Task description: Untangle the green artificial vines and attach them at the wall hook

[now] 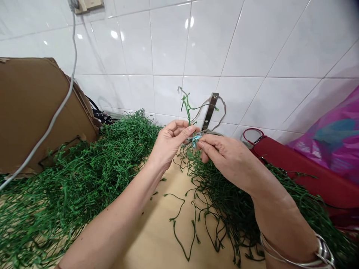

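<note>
My left hand point(177, 139) pinches a green plastic plant stem point(187, 108) between thumb and fingers. The stem stands upright above the hand, with small side shoots. Close beside it, my right hand point(221, 153) is closed in a pinch near the stem's lower part. A small shiny bluish piece point(196, 139) shows between the two hands; I cannot make out what it is. Below my right hand lies a heap of dark green stems point(235, 201), and a large heap of brighter green stems point(112, 160) spreads on the left.
A cardboard box point(36, 112) stands at left, with a grey cable point(70, 86) hanging before it. At right are a red bag point(288, 164) and a pink plastic bag point(331, 130). A metal strip point(211, 110) rises by the tiled wall point(168, 48). Loose stems lie on the tan tabletop point(151, 231).
</note>
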`<move>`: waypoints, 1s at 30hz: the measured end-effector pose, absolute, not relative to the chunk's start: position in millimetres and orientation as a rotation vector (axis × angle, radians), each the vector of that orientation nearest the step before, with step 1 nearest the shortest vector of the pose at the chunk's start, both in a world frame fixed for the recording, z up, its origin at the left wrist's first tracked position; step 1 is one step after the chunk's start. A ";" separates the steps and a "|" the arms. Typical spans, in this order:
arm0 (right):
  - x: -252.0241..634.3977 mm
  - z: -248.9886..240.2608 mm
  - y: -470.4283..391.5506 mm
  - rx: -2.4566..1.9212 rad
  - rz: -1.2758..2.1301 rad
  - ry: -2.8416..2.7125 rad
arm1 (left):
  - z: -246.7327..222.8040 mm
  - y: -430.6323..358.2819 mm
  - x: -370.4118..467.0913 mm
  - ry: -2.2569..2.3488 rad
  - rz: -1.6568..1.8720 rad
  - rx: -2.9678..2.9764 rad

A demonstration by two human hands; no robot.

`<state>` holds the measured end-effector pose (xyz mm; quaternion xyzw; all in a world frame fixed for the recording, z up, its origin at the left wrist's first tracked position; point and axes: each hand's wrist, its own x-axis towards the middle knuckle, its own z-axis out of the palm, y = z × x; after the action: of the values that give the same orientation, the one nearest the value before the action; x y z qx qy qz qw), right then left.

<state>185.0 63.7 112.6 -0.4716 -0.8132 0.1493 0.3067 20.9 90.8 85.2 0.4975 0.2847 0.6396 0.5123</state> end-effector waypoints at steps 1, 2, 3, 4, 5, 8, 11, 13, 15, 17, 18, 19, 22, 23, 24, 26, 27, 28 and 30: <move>185.7 113.2 63.6 -1.263 0.418 -2.129 | 85.9 90.3 20.9 0.681 1.543 1.206; 186.3 113.5 64.3 -1.273 0.454 -2.096 | 86.6 89.5 21.0 0.675 1.542 1.224; 186.7 113.5 65.5 -1.275 0.500 -2.065 | 87.3 88.7 21.2 0.668 1.536 1.247; 186.7 113.2 67.3 -1.268 0.552 -2.039 | 88.1 87.8 21.4 0.662 1.530 1.269; 186.4 112.5 69.5 -1.251 0.622 -2.022 | 88.7 86.9 21.6 0.658 1.522 1.289; 184.1 107.7 76.9 -1.129 0.891 -1.988 | 89.8 84.7 22.5 0.656 1.496 1.322; 180.4 100.6 82.9 -1.080 0.931 -1.985 | 88.8 84.4 24.0 0.663 1.478 1.327; 176.1 96.7 83.8 -1.126 0.799 -2.049 | 86.5 86.2 25.1 0.665 1.506 1.282; 169.2 95.3 79.7 -1.176 0.622 -2.131 | 83.3 90.4 25.1 0.671 1.562 1.199; 159.3 97.4 68.7 -1.251 0.426 -2.195 | 79.9 97.2 22.1 0.688 1.617 1.105; 153.4 99.9 60.4 -1.263 0.370 -2.256 | 78.4 101.5 18.7 0.713 1.660 1.044; 147.3 103.0 50.6 -1.247 0.348 -2.344 | 77.0 106.1 13.8 0.745 1.705 0.976; 131.9 113.5 19.3 -1.018 0.397 -2.641 | 74.9 119.3 -7.1 0.855 1.869 0.748; 129.6 116.1 11.4 -0.957 0.387 -2.684 | 75.3 122.6 -14.3 0.860 1.911 0.721; 129.6 117.5 6.2 -0.956 0.355 -2.693 | 76.5 124.9 -20.3 0.842 1.933 0.730; 137.3 116.7 5.4 -1.065 0.277 -2.669 | 83.0 125.4 -27.7 0.776 1.946 0.769; 144.9 114.7 9.4 -1.142 0.237 -2.645 | 88.9 123.0 -29.1 0.739 1.938 0.777; 154.6 112.2 15.5 -1.206 0.191 -2.614 | 96.9 118.4 -29.7 0.705 1.930 0.774; 179.5 108.3 30.2 -1.249 0.098 -2.536 | 118.1 101.5 -31.8 0.630 1.927 0.738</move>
<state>179.5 30.2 108.3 -0.4362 -0.8856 0.0344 0.1559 -31.8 101.5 118.1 0.3013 0.2572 0.7872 0.4726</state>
